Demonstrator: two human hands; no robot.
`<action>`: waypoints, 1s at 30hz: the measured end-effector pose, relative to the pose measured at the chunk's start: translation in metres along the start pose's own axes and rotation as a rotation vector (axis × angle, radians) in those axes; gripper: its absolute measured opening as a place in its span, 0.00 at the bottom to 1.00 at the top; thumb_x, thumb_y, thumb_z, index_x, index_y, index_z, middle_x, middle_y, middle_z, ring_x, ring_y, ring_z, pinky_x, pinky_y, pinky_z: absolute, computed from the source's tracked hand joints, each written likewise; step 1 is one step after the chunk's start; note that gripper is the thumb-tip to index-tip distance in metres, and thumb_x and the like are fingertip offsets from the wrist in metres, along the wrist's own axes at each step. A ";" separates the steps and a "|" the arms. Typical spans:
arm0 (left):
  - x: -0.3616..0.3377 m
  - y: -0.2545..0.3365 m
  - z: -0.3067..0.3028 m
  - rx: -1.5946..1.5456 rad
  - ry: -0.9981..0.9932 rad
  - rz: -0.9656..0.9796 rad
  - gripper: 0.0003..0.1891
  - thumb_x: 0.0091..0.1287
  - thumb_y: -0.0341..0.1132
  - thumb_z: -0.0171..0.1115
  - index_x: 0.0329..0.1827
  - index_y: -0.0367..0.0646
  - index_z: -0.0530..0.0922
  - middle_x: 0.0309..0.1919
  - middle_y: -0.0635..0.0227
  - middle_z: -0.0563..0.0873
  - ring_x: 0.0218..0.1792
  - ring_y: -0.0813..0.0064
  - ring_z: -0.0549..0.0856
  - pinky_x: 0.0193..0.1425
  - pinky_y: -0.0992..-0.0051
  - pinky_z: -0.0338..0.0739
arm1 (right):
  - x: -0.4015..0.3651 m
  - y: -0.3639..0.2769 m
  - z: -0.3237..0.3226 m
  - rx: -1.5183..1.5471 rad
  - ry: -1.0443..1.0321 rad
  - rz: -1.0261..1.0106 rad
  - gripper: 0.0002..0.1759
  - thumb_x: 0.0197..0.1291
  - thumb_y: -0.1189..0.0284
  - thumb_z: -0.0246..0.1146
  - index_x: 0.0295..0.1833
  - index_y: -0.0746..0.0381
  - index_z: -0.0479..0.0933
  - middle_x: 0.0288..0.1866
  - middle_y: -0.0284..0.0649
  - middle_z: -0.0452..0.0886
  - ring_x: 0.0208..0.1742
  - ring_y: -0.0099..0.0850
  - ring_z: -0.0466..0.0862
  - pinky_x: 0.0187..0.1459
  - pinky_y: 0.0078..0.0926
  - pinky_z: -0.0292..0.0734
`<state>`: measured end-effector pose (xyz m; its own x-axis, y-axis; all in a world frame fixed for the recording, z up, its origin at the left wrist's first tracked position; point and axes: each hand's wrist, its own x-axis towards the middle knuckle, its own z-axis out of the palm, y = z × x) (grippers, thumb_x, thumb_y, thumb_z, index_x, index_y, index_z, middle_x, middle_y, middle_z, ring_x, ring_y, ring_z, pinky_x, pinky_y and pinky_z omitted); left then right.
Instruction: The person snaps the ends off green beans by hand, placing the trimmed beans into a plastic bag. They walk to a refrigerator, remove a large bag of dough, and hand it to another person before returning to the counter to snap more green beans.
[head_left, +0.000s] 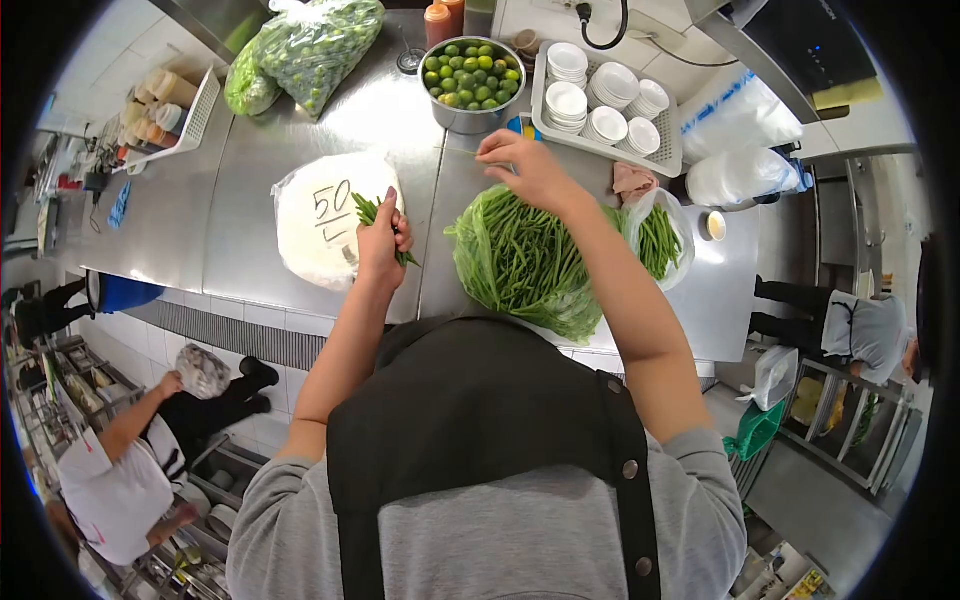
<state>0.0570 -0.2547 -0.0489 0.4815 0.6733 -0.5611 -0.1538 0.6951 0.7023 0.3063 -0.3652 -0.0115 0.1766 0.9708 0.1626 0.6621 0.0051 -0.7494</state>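
Observation:
In my left hand (pixel 382 240) is a small bunch of green beans (pixel 366 210), the fingers wrapped round it over a white bag (pixel 310 225) marked "50". My right hand (pixel 522 168) is raised above the back edge of a large green plastic bag of green beans (pixel 520 250), its fingers bent and close together; whether they pinch something is too small to tell. Right of the large bag, a clear bag (pixel 660 240) holds more green beans, partly beside my right forearm.
A steel pot of green limes (pixel 474 80) stands at the back, left of a white crate (pixel 672 140) with stacked small dishes. Bagged green produce (pixel 315 60) lies back left. A small cup (pixel 716 226) stands right. Co-workers (pixel 120 490) stand at left and right.

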 end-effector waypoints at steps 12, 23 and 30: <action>-0.008 -0.003 0.047 0.132 -0.125 -0.030 0.19 0.74 0.45 0.65 0.27 0.45 0.72 0.18 0.75 0.72 0.15 0.85 0.64 0.18 0.80 0.56 | -0.071 -0.049 -0.033 -0.208 -0.332 0.566 0.10 0.54 0.71 0.72 0.31 0.69 0.84 0.31 0.54 0.85 0.35 0.48 0.86 0.44 0.44 0.80; -0.035 -0.008 0.056 0.301 -0.222 -0.006 0.18 0.75 0.44 0.64 0.41 0.33 0.83 0.16 0.78 0.70 0.14 0.86 0.63 0.19 0.79 0.54 | -0.055 0.048 0.047 -0.246 0.110 0.311 0.05 0.59 0.76 0.64 0.41 0.63 0.82 0.42 0.47 0.80 0.49 0.47 0.82 0.53 0.43 0.77; -0.028 0.005 0.065 0.457 -0.276 0.144 0.12 0.72 0.36 0.67 0.48 0.35 0.87 0.24 0.74 0.82 0.20 0.87 0.71 0.24 0.81 0.64 | -0.075 -0.007 -0.007 0.029 0.197 0.230 0.03 0.64 0.77 0.63 0.42 0.64 0.80 0.41 0.43 0.78 0.47 0.43 0.80 0.49 0.38 0.75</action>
<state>0.0990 -0.2861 -0.0015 0.7012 0.6196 -0.3528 0.1259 0.3794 0.9166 0.2936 -0.4394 -0.0134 0.4592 0.8820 0.1057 0.5676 -0.1998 -0.7987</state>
